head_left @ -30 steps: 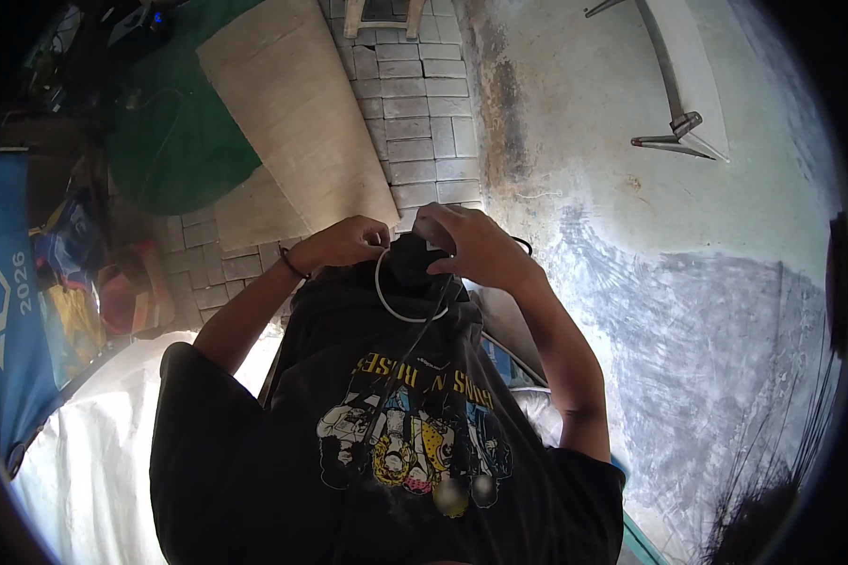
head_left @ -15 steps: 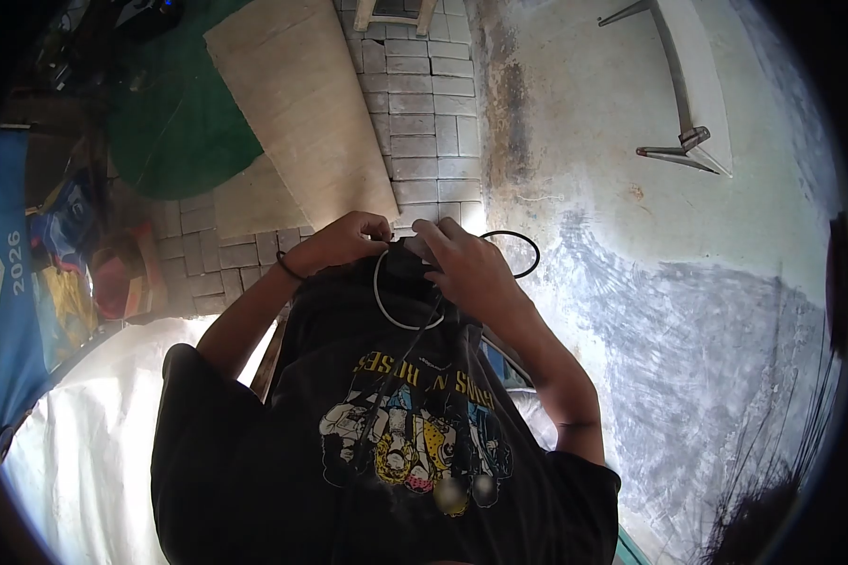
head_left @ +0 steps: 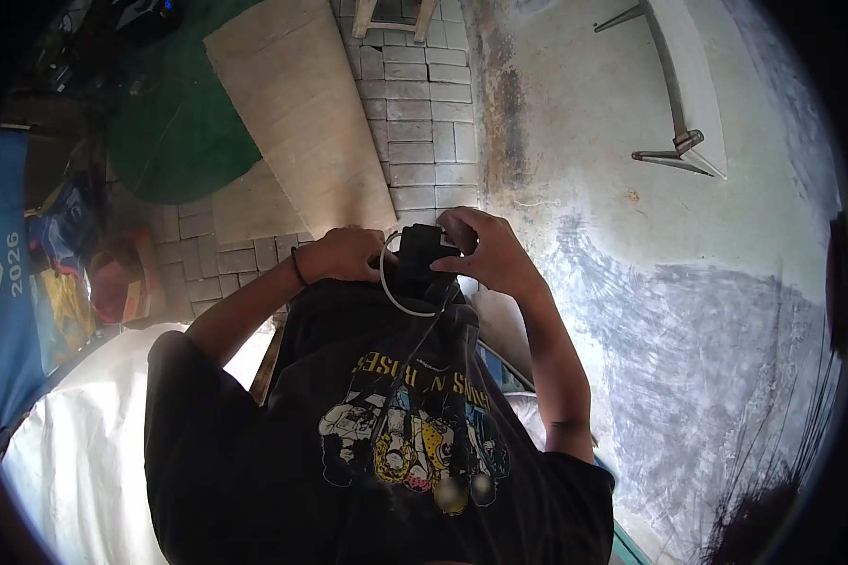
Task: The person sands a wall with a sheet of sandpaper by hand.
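In front of my waist, my right hand [head_left: 490,250] grips a small black box-shaped device [head_left: 422,254] between thumb and fingers. A pale cable loop [head_left: 393,297] curves along the device's left side. From the device's lower end a thin dark cord [head_left: 415,350] runs down over the black printed T-shirt [head_left: 283,452]. My left hand [head_left: 349,254] is closed close to the device's left side, next to the top of the pale loop. Its fingertips are partly hidden, and what they hold cannot be made out.
Brown cardboard sheets [head_left: 301,104] lie on the brick paving [head_left: 415,141] ahead, partly over a green mat [head_left: 179,122]. A wooden stool [head_left: 396,21] stands beyond. To the right rises a stained wall [head_left: 575,169] with a metal-bracketed board [head_left: 693,85]. Coloured packages [head_left: 66,226] are at left.
My right hand has moved a little right and opened its grasp outward, showing more of the black device. My left hand has shifted slightly left and down. The dark loop at right is no longer visible.
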`<action>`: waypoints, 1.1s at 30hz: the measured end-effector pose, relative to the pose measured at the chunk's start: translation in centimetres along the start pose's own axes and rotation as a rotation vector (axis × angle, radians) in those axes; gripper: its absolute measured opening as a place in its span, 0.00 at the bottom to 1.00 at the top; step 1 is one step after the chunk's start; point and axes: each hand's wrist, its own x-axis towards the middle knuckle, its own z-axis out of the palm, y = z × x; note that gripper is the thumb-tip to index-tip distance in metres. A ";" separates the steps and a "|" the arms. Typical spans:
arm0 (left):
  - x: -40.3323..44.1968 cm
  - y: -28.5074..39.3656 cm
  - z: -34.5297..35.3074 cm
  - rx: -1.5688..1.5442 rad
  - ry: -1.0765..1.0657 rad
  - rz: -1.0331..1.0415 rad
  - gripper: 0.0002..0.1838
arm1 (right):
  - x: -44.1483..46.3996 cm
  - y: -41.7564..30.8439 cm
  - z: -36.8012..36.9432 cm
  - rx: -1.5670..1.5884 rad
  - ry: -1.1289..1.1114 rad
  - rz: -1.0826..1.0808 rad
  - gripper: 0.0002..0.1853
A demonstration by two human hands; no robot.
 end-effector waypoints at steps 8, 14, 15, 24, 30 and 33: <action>2.3 -2.5 5.4 0.134 0.084 -0.079 0.28 | -0.9 -0.8 0.5 -0.041 0.158 -0.071 0.23; 2.2 -3.4 5.8 0.221 0.187 0.135 0.33 | -1.8 0.0 0.4 -0.034 0.211 -0.068 0.25; 2.5 -3.8 5.4 0.297 0.180 0.167 0.34 | -1.9 -0.2 0.5 -0.033 0.209 -0.068 0.25; 1.6 1.5 -0.9 0.297 0.022 0.059 0.36 | -2.5 0.2 1.5 -0.137 0.150 -0.121 0.29; 3.5 1.5 -2.2 -0.112 -0.318 0.138 0.39 | -2.4 -0.2 1.4 -0.355 0.029 -0.116 0.26; 4.7 -0.8 0.5 -0.514 -0.228 0.310 0.36 | -2.4 -0.1 1.0 -0.428 -0.046 -0.077 0.26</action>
